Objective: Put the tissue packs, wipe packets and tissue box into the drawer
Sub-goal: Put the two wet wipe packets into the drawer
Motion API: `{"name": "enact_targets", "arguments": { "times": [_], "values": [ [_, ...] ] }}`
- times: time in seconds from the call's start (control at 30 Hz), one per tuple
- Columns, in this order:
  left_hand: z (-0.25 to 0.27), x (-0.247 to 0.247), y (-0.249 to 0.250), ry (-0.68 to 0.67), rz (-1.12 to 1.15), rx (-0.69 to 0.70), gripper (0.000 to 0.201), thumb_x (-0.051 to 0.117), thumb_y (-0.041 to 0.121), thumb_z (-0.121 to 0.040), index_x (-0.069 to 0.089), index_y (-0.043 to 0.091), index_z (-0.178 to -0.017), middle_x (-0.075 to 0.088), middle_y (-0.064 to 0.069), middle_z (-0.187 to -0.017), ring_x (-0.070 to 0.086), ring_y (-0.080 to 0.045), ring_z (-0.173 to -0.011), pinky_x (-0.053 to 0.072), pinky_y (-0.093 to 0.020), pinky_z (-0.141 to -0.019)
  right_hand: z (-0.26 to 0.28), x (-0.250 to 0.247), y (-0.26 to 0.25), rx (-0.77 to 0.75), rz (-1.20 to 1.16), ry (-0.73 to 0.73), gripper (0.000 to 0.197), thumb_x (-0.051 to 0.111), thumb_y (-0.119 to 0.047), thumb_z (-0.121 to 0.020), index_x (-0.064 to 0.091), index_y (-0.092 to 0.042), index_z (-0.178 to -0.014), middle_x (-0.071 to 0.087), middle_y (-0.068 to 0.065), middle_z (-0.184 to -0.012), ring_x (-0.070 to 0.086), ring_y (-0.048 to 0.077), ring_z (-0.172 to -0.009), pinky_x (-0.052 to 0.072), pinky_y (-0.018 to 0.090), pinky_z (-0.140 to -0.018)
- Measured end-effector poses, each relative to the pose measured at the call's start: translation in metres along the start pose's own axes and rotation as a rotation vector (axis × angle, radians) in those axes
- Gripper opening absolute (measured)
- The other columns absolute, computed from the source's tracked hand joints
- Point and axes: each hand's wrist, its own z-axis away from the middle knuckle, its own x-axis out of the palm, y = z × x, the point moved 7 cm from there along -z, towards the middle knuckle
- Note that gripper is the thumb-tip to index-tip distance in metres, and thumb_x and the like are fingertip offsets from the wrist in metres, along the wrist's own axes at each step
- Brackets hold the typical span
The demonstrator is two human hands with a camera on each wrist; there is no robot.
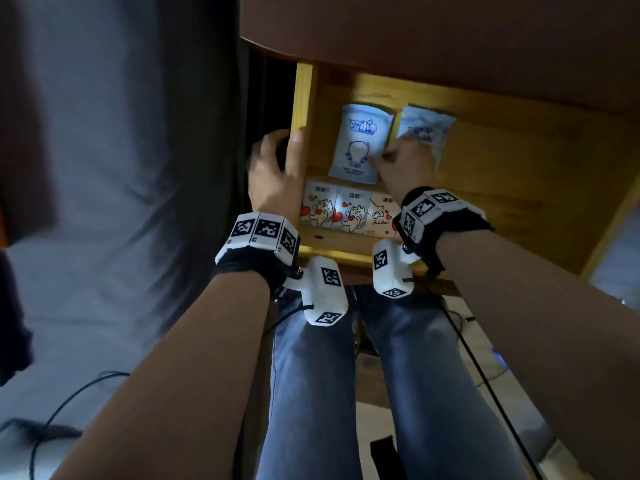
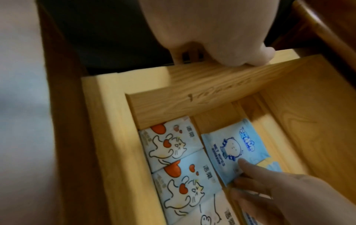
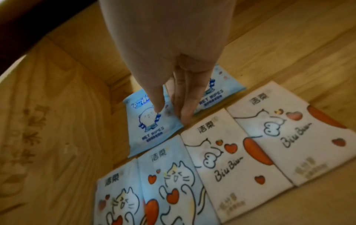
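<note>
"WET WIPES" packet under straight right-hand fingers; left grip around drawer wall.

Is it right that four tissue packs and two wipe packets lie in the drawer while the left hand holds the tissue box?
Not quite. In the head view the left hand grips the drawer side wall, not the tissue box. The right wrist view shows four tissue packs and two wipe packets inside.

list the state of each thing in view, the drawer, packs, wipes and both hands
drawer: pulled open
tissue packs: four flat in a row on the drawer floor, by the front wall
left wipe packet: flat behind the row, right fingertips on it
right wipe packet: flat, partly under the right hand
left hand: grips the drawer's left wall
right hand: fingers straight, touching the wipe packets
</note>
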Motion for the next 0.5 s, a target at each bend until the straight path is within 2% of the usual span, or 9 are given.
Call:
{"name": "enact_targets", "arguments": {
  "times": [0.07,0.17,0.27,0.33,0.43,0.5],
  "values": [
    [0.000,0.002,-0.002,-0.039,0.031,-0.006,0.043,0.040,0.049,-0.093,0.055,0.020,-0.122,0.060,-0.005,-0.122,0.055,-0.017,-0.113,0.043,-0.029,-0.097,-0.001,0.003,-0.002,0.006,-0.003,0.033,0.033,0.062,-0.032,-0.085,0.067,0.000,-0.092,0.070,0.015,-0.091,0.066,0.025,-0.084,0.047,0.027,-0.070],
    [-0.001,0.004,-0.002,-0.070,0.077,-0.009,0.042,0.039,0.048,-0.094,0.056,0.019,-0.120,0.063,-0.003,-0.118,0.057,-0.014,-0.109,0.042,-0.024,-0.093,-0.007,0.007,-0.003,0.017,-0.011,0.059,0.037,0.064,-0.035,-0.083,0.063,0.001,-0.093,0.067,0.015,-0.092,0.062,0.026,-0.085,0.044,0.030,-0.069],
    [-0.002,0.006,-0.003,-0.069,0.110,-0.004,0.044,0.038,0.048,-0.093,0.056,0.016,-0.119,0.065,-0.004,-0.113,0.059,-0.015,-0.105,0.044,-0.023,-0.089,-0.011,0.015,-0.009,0.004,0.011,-0.008,0.036,0.065,-0.035,-0.082,0.065,0.000,-0.087,0.063,0.011,-0.080,0.056,0.019,-0.071,0.037,0.025,-0.062],
    [-0.003,0.008,-0.004,-0.068,0.129,-0.020,0.044,0.039,0.048,-0.093,0.055,0.016,-0.119,0.065,-0.004,-0.113,0.059,-0.015,-0.105,0.043,-0.022,-0.087,-0.012,0.021,-0.014,0.007,-0.005,-0.045,0.035,0.066,-0.035,-0.081,0.067,0.000,-0.083,0.061,0.010,-0.072,0.053,0.019,-0.062,0.036,0.025,-0.057],
    [-0.003,0.009,-0.006,-0.074,0.142,-0.045,0.043,0.039,0.049,-0.094,0.054,0.018,-0.120,0.063,-0.001,-0.114,0.057,-0.013,-0.105,0.040,-0.015,-0.084,-0.011,0.027,-0.020,-0.005,0.010,-0.084,0.031,0.066,-0.032,-0.082,0.063,-0.002,-0.071,0.057,0.009,-0.064,0.048,0.019,-0.054,0.031,0.022,-0.046],
    [-0.003,0.009,-0.005,-0.079,0.144,-0.046,0.042,0.039,0.048,-0.094,0.054,0.018,-0.119,0.063,0.001,-0.112,0.057,-0.011,-0.102,0.039,-0.008,-0.078,-0.010,0.029,-0.024,-0.015,0.010,-0.111,0.030,0.066,-0.031,-0.083,0.059,-0.005,-0.068,0.058,0.007,-0.063,0.051,0.018,-0.056,0.037,0.022,-0.050]
  ]
}}
